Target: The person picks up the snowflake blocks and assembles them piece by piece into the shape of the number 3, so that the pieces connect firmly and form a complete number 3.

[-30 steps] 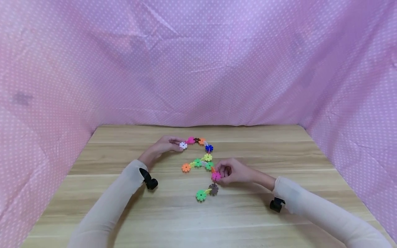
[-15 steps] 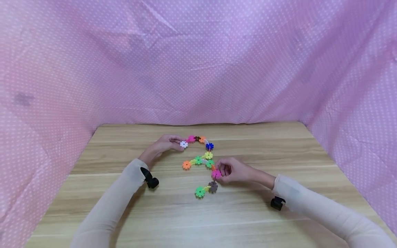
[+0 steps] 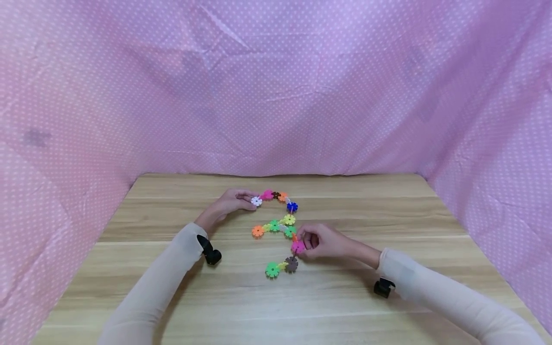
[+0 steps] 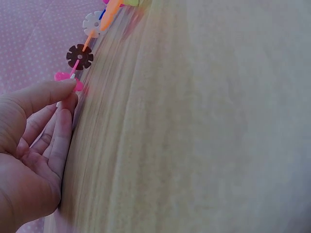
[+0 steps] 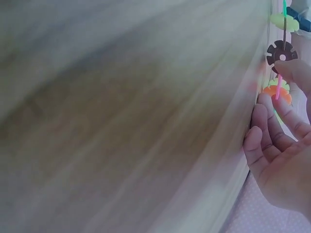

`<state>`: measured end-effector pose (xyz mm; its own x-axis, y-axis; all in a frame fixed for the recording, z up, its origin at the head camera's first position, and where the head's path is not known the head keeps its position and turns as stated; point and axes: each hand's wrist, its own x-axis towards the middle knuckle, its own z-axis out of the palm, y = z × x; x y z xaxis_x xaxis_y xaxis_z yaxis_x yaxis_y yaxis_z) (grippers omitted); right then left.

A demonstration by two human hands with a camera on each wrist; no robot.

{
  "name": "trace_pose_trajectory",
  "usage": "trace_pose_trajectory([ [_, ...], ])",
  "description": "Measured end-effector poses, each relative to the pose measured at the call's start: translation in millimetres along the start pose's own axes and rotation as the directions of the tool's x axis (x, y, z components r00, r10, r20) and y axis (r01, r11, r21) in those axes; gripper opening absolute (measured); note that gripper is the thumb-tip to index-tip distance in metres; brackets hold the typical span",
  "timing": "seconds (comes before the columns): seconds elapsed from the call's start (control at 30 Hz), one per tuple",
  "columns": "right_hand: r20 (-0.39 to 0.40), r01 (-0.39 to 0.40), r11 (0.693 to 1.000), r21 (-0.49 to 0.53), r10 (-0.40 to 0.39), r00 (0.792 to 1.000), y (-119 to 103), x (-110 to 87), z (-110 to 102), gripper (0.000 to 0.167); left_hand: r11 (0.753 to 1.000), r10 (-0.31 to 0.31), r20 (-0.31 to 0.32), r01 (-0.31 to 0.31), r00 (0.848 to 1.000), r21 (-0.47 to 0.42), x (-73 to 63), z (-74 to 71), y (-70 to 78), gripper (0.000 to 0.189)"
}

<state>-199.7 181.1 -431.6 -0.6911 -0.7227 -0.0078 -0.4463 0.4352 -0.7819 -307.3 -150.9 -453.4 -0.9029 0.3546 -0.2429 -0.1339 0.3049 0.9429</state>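
Note:
A chain of joined, notched plastic flower discs curves across the table in a shape like a 3. My left hand (image 3: 233, 201) pinches the white disc (image 3: 256, 201) at its far left end; the pink disc (image 3: 268, 194) and dark brown disc (image 4: 79, 57) follow it. At the lower right bend my right hand (image 3: 323, 241) pinches a pink disc (image 3: 297, 247) between thumb and forefinger. Below that hang the grey-brown disc (image 3: 291, 264) and, at the near end, a green disc (image 3: 272, 270). An orange disc (image 3: 258, 231) ends the middle branch, left of the blue disc (image 3: 292, 207).
The chain lies on a wood-grained table (image 3: 241, 297). Pink dotted cloth (image 3: 276, 96) hangs behind the table and along both sides. A black strap mount sits on each wrist, over pale sleeves (image 3: 440, 292).
My right hand has shifted slightly left and toward the near side, carrying the pink disc. The grey-brown and green discs at the near end have swung left. My left hand stays almost still.

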Motion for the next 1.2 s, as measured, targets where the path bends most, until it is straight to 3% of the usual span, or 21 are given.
trace_pose_trajectory([
  [0.37,0.006,0.007,1.000,-0.028,-0.007,1.000,-6.1,0.2,-0.2,0.022,1.000,0.027,-0.003,-0.027,1.000,-0.005,-0.8,1.1,1.0,0.051],
  [0.6,0.016,-0.001,1.000,-0.025,0.002,1.000,-6.5,-2.5,3.8,0.022,1.000,0.000,-0.002,0.000,1.000,-0.014,-4.3,5.5,0.6,0.052],
  [0.83,-0.005,0.007,1.000,-0.015,-0.007,1.000,-8.5,-2.5,2.9,0.024,1.000,0.028,-0.014,-0.028,1.000,-0.009,-4.2,4.1,3.8,0.051],
  [1.2,0.024,-0.026,1.000,0.001,0.026,0.999,-7.8,-2.0,4.7,0.024,1.000,0.011,-0.018,-0.012,1.000,-0.018,-6.9,4.2,3.5,0.050],
])
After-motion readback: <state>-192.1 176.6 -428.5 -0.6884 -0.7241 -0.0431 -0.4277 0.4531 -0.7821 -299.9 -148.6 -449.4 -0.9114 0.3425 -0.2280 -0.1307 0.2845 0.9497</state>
